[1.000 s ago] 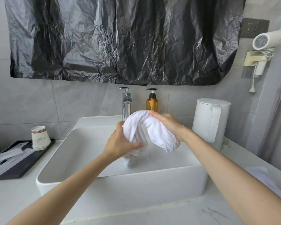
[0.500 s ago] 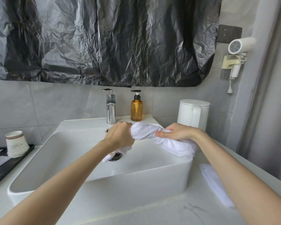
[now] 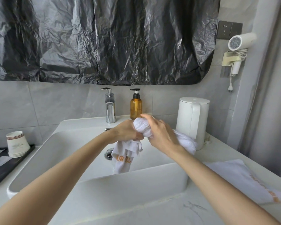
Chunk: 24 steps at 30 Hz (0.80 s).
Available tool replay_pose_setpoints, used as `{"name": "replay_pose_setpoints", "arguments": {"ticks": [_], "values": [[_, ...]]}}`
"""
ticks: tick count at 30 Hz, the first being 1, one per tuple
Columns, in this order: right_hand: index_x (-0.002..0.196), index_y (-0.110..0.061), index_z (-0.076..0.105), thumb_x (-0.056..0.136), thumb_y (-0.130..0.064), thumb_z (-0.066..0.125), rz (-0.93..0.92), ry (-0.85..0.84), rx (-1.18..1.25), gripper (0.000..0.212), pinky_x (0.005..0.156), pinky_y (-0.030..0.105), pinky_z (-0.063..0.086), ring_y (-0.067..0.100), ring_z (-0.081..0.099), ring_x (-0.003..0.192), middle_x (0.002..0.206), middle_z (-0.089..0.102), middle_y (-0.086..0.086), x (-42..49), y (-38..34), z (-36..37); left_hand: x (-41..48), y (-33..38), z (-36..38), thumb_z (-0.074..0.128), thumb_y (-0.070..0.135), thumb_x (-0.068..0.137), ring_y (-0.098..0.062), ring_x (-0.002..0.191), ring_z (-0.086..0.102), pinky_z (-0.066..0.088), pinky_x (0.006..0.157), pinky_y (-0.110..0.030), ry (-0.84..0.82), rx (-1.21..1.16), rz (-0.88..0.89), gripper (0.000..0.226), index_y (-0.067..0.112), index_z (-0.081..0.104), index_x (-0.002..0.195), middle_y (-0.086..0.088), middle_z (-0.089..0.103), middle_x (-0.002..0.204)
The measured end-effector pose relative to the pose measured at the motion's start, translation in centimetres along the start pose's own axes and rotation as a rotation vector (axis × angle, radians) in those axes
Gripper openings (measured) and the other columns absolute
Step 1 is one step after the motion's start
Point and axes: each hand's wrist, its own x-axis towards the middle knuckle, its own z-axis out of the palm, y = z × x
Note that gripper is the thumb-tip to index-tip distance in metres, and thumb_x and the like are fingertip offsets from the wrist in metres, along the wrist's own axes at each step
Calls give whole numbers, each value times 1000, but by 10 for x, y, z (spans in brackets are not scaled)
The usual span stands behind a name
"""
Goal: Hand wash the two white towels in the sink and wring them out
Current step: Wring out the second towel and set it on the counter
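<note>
A crinkled black plastic sheet [image 3: 104, 39] covers the wall at 12 o'clock. Below it, the pale marbled desk [image 3: 152, 211] carries a white rectangular sink [image 3: 136, 184]. Seen from the middle of the basin, a white kettle [image 3: 193, 122] stands at 2 o'clock, just behind the right wrist. A second towel [image 3: 243, 181], white with orange lettering, lies flat on the desk at 4 o'clock. A black tray [image 3: 5, 168] sits at 9 o'clock with stacked paper cups [image 3: 17, 143] on it. A white hair dryer [image 3: 240, 41] hangs on the wall at 1 o'clock. An amber pump bottle [image 3: 136, 108] and a chrome faucet [image 3: 110, 109] stand at 12 o'clock on the sink's back ledge.

The towel [image 3: 143, 129] is held above the basin, twisted into a tight white knot between the hands. One end hangs at 6 o'clock, showing orange characters. The other end trails toward the kettle at 3 o'clock.

The left hand [image 3: 128, 133] is clenched round the twist above the hanging end. The right hand [image 3: 159, 135] curls its fingers over the top of the bundle, just beside the left.
</note>
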Motion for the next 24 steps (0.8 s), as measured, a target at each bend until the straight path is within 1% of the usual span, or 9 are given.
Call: {"name": "replay_pose_setpoints", "arguments": {"ticks": [2, 4, 8, 11, 14, 17, 19, 22, 24], "values": [[119, -19, 47, 77, -10, 57, -30, -80, -83, 44, 64, 35, 43, 37, 59, 95, 103, 65, 11, 6, 2, -9, -3, -1, -3, 67, 16, 77, -23, 72, 55, 45, 61, -30, 87, 379, 4, 17, 13, 60, 92, -3, 60, 80], [93, -15, 49, 78, -17, 57, -13, -258, -95, 17, 56, 30, 33, 37, 55, 85, 91, 62, 9, 10, -1, -16, -8, -3, -4, 65, 20, 76, -25, 75, 55, 41, 61, -31, 212, 695, 44, 23, 16, 56, 97, -3, 62, 86], [66, -16, 41, 64, -20, 63, 177, -572, 185, 23, 51, 26, 29, 24, 43, 59, 64, 49, -1, 16, -1, -11, -5, -21, 9, 58, 29, 86, -30, 91, 64, 37, 64, -32, 315, 993, 178, 33, 14, 51, 114, -5, 68, 102], [66, -16, 37, 64, -12, 64, 278, -755, 363, 27, 51, 28, 25, 19, 34, 54, 60, 37, 0, 14, -4, -8, -1, -36, 16, 54, 32, 92, -29, 97, 63, 34, 66, -32, 317, 1058, 273, 34, 11, 48, 118, -5, 66, 109], [71, -13, 46, 70, -12, 66, 339, -856, 386, 20, 52, 26, 30, 18, 43, 55, 62, 44, -1, 14, -4, -7, 3, -45, 18, 51, 27, 93, -30, 100, 62, 36, 69, -33, 318, 1060, 342, 30, 10, 50, 117, -7, 65, 111], [79, -8, 55, 68, -15, 67, 323, -845, 424, 17, 59, 27, 35, 18, 50, 63, 69, 51, 0, 15, -1, 0, 7, -51, 17, 55, 29, 88, -31, 95, 63, 41, 69, -34, 320, 952, 351, 29, 12, 52, 112, -6, 67, 105], [79, -7, 56, 64, -15, 66, 297, -720, 445, 19, 59, 28, 36, 18, 50, 65, 70, 52, 0, 16, 3, 6, 5, -52, 13, 63, 32, 81, -29, 87, 62, 42, 67, -33, 294, 764, 298, 32, 16, 53, 106, -3, 68, 97], [69, -19, 46, 64, -19, 64, 250, -499, 331, 19, 56, 30, 37, 18, 50, 63, 68, 55, -4, 18, 9, 10, -3, -57, 4, 72, 42, 78, -17, 81, 60, 45, 69, -28, 58, 202, 136, 38, 21, 50, 101, 5, 63, 88], [70, -23, 44, 63, -23, 61, 213, -409, 251, 19, 60, 34, 44, 22, 56, 72, 72, 58, -3, 19, 12, 12, -10, -58, -1, 67, 44, 78, -11, 82, 57, 44, 72, -24, -141, -172, 72, 32, 21, 54, 97, 7, 59, 87]]}}
